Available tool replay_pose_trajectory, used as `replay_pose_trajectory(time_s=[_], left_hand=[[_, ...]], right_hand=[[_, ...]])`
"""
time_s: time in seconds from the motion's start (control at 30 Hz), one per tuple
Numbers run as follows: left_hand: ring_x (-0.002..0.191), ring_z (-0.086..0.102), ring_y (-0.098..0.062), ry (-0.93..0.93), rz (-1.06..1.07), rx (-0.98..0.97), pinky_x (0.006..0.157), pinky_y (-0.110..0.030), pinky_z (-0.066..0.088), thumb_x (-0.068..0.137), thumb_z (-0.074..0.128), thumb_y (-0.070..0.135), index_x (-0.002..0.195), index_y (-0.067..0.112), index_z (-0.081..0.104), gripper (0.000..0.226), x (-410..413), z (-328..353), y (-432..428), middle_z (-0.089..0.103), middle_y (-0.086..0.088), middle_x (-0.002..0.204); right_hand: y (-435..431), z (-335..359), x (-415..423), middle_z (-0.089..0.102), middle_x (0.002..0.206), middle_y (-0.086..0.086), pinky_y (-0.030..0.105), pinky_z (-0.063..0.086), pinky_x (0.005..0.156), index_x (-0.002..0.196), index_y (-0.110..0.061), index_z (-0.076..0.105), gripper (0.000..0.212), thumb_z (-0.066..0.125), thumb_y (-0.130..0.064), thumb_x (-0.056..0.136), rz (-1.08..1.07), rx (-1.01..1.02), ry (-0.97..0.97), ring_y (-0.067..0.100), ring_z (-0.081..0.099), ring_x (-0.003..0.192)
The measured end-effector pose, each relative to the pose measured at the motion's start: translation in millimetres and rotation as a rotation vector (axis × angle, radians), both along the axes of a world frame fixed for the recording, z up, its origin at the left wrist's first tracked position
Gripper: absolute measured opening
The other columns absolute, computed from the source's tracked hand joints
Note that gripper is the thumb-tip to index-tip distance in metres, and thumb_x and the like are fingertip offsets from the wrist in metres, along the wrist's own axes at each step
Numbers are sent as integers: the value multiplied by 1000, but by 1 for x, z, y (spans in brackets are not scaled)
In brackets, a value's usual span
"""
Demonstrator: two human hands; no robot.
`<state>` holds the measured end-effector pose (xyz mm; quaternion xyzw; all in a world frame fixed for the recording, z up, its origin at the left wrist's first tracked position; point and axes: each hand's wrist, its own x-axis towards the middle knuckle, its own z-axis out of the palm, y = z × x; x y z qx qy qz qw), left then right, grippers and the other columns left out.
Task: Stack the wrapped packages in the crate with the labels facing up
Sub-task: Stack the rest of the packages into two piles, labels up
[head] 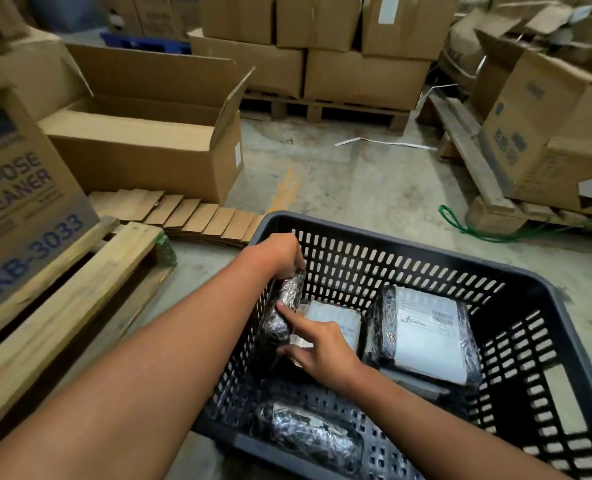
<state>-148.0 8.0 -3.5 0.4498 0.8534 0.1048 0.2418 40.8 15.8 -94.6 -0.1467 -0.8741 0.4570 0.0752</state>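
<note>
Bare concrete floor is stretching between cardboard boxes and wooden pallets, and a dark slotted plastic crate is sitting on it. Inside the crate, the left hand is curling tight around the top end of a black, crinkly film-wrapped package standing on edge against the left wall. The right hand is half spread, its forefinger pressing the package's side and its thumb touching lower down. Just beside it, a flat package is lying label up. Farther right, a bulkier wrapped package is showing its white label, resting on others. Another shiny wrapped package is lying near the crate's front wall.
</note>
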Motion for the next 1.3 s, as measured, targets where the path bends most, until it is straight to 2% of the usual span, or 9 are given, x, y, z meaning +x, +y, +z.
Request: replay_pose_trajectory(time_s=[0.1,0.2,0.27,0.43,0.6,0.73,0.93,1.1,1.3], left_hand=[[121,62,-26,-12,27,13,106,-45,50,89,69,-4,114,17,77,34,-3,-3,2,70,-6,127],[114,64,-25,-73,56,37,104,-43,51,86,74,-2,113,13,76,31,-8,-2,3,72,-7,121],[108,66,-22,-95,33,32,100,-40,52,83,80,4,110,13,77,29,-8,-3,2,74,-5,113],[102,65,-19,-29,26,-1,95,-40,55,85,77,5,103,17,79,21,-2,-5,2,73,-1,105],[82,70,-19,-76,65,-23,57,-27,59,84,78,1,95,17,78,19,0,0,-2,70,-3,103],[78,71,-20,-71,90,-25,46,-23,55,83,80,1,92,17,79,18,5,1,-4,73,-8,104],[78,73,-26,-172,161,11,57,-31,61,87,78,5,95,15,78,13,5,-4,-3,73,-11,106],[111,67,-23,-153,206,189,100,-35,51,90,76,14,116,10,76,27,-1,-9,-3,75,-11,119],[93,69,-14,-643,322,533,61,-23,55,96,68,11,116,22,76,24,-3,16,-8,74,-9,119]], right_hand=[[8,-2,3,55,147,8,34,45,112,151,-31,48,63,69,-7,97,-24,4,51,14,45,142],[24,20,-4,65,138,3,40,63,86,130,-18,71,39,56,4,101,-212,-121,195,20,71,115],[33,43,-10,61,143,-3,37,64,83,132,-25,68,37,63,-7,100,-261,-170,221,5,71,108],[3,48,-17,48,155,2,33,32,120,154,-25,43,95,86,-53,74,-277,7,-29,18,36,147],[-20,21,-8,53,151,-1,8,29,103,152,-21,47,94,90,-45,72,-399,-239,-42,7,46,138],[-31,13,-4,57,147,-6,-10,24,90,152,-26,46,89,87,-47,76,-352,-203,-18,0,46,133],[-24,1,6,55,150,4,29,45,112,155,-32,38,92,89,-23,79,-267,-237,-32,6,49,134],[0,23,13,50,153,0,32,50,108,155,-27,40,78,80,-15,89,-250,-264,40,4,51,133],[42,75,40,62,141,-3,46,63,85,145,-37,55,64,71,-4,94,-256,-426,133,23,72,111]])
